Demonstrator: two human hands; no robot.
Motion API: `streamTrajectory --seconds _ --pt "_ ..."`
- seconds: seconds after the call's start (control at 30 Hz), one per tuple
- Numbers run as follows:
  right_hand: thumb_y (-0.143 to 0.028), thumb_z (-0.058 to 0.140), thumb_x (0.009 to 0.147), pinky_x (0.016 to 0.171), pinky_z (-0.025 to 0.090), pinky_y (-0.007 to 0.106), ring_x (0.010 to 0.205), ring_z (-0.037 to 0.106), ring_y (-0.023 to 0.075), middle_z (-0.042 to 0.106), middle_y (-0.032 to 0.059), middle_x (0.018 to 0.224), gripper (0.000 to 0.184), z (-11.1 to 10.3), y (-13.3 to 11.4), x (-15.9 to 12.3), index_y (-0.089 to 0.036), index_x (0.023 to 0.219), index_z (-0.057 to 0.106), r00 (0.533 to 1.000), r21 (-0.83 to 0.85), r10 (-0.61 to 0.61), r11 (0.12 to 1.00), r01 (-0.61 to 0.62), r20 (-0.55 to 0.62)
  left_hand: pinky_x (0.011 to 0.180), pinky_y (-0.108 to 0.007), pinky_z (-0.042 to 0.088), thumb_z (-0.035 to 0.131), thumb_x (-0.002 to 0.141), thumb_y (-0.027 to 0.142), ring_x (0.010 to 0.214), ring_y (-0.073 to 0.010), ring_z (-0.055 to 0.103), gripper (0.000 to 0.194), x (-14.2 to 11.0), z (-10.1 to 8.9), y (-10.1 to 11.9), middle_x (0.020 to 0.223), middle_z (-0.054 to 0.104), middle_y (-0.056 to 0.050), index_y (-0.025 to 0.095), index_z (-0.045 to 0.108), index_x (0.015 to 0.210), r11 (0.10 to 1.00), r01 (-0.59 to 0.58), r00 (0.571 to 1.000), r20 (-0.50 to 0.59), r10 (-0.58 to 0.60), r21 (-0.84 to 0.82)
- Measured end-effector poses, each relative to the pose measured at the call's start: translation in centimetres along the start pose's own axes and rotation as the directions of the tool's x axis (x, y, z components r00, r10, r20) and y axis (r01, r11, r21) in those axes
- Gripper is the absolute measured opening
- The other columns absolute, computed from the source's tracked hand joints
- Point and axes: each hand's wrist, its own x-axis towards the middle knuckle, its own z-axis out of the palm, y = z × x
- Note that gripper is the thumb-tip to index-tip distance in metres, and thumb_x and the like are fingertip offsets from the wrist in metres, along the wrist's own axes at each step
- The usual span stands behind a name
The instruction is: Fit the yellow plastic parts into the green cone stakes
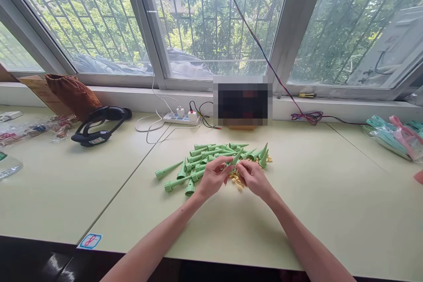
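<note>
My left hand (212, 177) is closed around a green plastic cone-shaped spike (236, 157), its pointed end tilted up and to the right. Right beside it, my right hand (254, 178) pinches with thumb and forefinger at the spike's side; whatever lies between those fingertips is too small and hidden to make out. A loose heap of similar green spikes (181, 179) with ribbed collars spreads to the left of and behind my hands. Small yellow plastic pieces (236, 181) lie on the table beneath and between the hands, with more behind the right hand.
A white power strip (181, 119) with cables stands at the back, near a blurred-out screen (243, 101). On the left are a black headset (99, 128) and a brown pouch (71, 92). Bagged teal and pink items (393, 136) lie at the right. Windows rise behind the table.
</note>
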Motion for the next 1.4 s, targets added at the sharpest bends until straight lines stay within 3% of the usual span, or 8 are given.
streamTrajectory --seconds 0.17,0.47,0.57,0.67,0.73,1.07,1.4 --pt "-0.043 0.047 0.096 0.046 0.033 0.025 0.042 0.039 0.0102 0.045 -0.0054 0.047 0.039 0.1 0.1 0.2 -0.021 0.065 0.042 0.999 0.116 0.032 0.993 -0.034 0.024 0.039 -0.019 0.041 0.068 0.083 0.039 0.042 -0.008 0.049 0.032 0.0 0.2 0.2 0.054 0.052 0.004 0.015 0.064 0.104 0.997 0.072 0.997 -0.002 -0.072 -0.016" --pt "-0.048 0.05 0.094 0.043 0.035 0.024 0.047 0.043 0.011 0.049 -0.0029 0.06 0.032 0.3 0.3 0.2 -0.019 0.079 0.054 0.993 0.088 -0.023 0.996 0.033 -0.117 0.031 -0.02 0.036 0.068 0.081 0.046 0.036 -0.0036 0.047 0.034 0.4 0.4 1.0 0.094 0.066 -0.004 0.016 0.063 0.097 0.987 0.159 0.979 -0.121 -0.162 -0.034" --pt "-0.042 0.053 0.094 0.049 0.043 0.026 0.057 0.052 0.013 0.061 0.0031 0.078 0.024 0.4 0.2 0.1 -0.019 0.093 0.061 0.983 -0.006 -0.094 0.995 0.095 -0.155 0.03 -0.02 0.033 0.068 0.081 0.046 0.033 -0.004 0.043 0.033 0.4 0.3 1.3 0.078 0.065 -0.001 0.016 0.062 0.093 0.979 0.195 0.969 -0.139 -0.203 -0.067" --pt "-0.036 0.055 0.093 0.059 0.049 0.028 0.067 0.059 0.0159 0.066 0.0072 0.093 0.021 0.4 0.1 -0.1 -0.019 0.102 0.063 0.974 -0.117 -0.159 0.983 0.141 -0.163 0.03 -0.018 0.03 0.066 0.083 0.045 0.031 -0.0059 0.037 0.032 0.4 0.3 1.5 0.047 0.05 0.007 0.016 0.061 0.094 0.969 0.227 0.962 -0.132 -0.239 -0.102" --pt "-0.034 0.056 0.093 0.061 0.05 0.028 0.069 0.059 0.0162 0.066 0.0075 0.095 0.019 0.3 0.1 -0.1 -0.019 0.101 0.064 0.968 -0.168 -0.197 0.971 0.17 -0.157 0.03 -0.017 0.027 0.065 0.083 0.046 0.03 -0.0062 0.033 0.031 0.4 0.2 1.4 0.038 0.042 0.009 0.017 0.061 0.093 0.964 0.241 0.959 -0.129 -0.254 -0.11" --pt "-0.03 0.053 0.095 0.059 0.044 0.028 0.063 0.052 0.0154 0.06 0.003 0.076 0.017 0.0 0.8 0.0 -0.021 0.087 0.064 0.927 -0.337 -0.352 0.895 0.293 -0.131 0.028 -0.017 0.02 0.067 0.081 0.049 0.025 -0.0041 0.026 0.033 0.4 0.1 1.0 0.034 0.035 0.011 0.017 0.06 0.084 0.938 0.313 0.942 -0.076 -0.326 -0.15" --pt "-0.031 0.054 0.094 0.057 0.041 0.027 0.06 0.05 0.015 0.057 0.0013 0.069 0.02 0.0 0.6 0.0 -0.021 0.078 0.059 0.93 -0.351 -0.345 0.892 0.284 -0.124 0.028 -0.017 0.017 0.067 0.08 0.052 0.025 -0.0037 0.025 0.036 0.4 0.0 1.2 0.033 0.033 0.011 0.018 0.057 0.079 0.93 0.336 0.939 -0.027 -0.344 -0.15"
